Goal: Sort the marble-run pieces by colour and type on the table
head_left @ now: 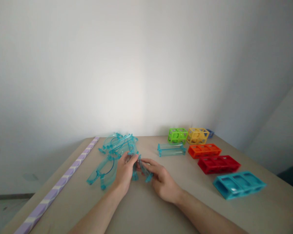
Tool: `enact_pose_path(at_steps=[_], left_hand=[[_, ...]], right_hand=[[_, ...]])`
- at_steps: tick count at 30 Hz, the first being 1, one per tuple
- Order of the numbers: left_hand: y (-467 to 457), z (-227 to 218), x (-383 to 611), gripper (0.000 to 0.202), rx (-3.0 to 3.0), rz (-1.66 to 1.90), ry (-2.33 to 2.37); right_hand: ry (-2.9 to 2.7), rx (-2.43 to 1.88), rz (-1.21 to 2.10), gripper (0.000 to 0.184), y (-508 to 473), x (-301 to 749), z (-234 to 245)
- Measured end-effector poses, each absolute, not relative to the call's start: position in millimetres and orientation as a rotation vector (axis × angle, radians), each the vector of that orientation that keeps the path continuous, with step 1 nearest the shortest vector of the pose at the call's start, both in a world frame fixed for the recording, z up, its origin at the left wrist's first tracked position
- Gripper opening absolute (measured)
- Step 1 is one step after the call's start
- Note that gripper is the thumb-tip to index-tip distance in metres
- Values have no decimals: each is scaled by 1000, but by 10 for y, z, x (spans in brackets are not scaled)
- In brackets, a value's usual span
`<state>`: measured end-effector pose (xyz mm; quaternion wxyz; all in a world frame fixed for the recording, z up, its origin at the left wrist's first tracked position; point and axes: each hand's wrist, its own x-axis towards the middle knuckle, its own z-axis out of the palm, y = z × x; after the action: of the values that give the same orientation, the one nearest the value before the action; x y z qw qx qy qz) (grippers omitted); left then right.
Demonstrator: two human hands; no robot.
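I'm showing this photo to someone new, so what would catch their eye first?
Probably the two hands at the table's middle: the left hand and right hand pinch a clear blue track piece between them. Next, the row of bright blocks on the right, running from the green block and yellow block at the back to the teal block in front. A pile of clear blue curved pieces lies left of centre.

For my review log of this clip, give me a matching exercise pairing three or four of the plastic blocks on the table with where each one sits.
Things:
1. green plastic frame block
2. yellow plastic frame block
3. red plastic frame block
4. teal plastic frame block

Places:
A. nearest the camera, far right
B. back row, left of yellow
C. between orange and teal
D. back row, right of green

Pairs: 1-B, 2-D, 3-C, 4-A
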<state>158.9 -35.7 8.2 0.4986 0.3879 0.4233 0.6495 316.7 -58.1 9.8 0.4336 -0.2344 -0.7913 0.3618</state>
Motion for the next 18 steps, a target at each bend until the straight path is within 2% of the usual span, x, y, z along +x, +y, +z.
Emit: enact_pose_path(at_steps=[3, 7, 12, 15, 18], left_hand=[[-366, 119, 1606, 24, 899, 1588, 1004], [-401, 159, 1637, 26, 864, 1568, 974], [-457, 164, 1660, 24, 883, 1442, 860], [-481, 154, 1655, 22, 942, 1389, 814], [-497, 156, 1647, 21, 973, 1373, 799]], right_hand=[[-1983, -627, 867, 61, -599, 3135, 140], [-1906, -787, 857, 37, -580, 3134, 124], [-1752, -980, 605, 7, -517, 3173, 80], [-1659, -1050, 561, 23, -507, 3178, 69], [-1691, -1080, 600, 27, -509, 3170, 44]])
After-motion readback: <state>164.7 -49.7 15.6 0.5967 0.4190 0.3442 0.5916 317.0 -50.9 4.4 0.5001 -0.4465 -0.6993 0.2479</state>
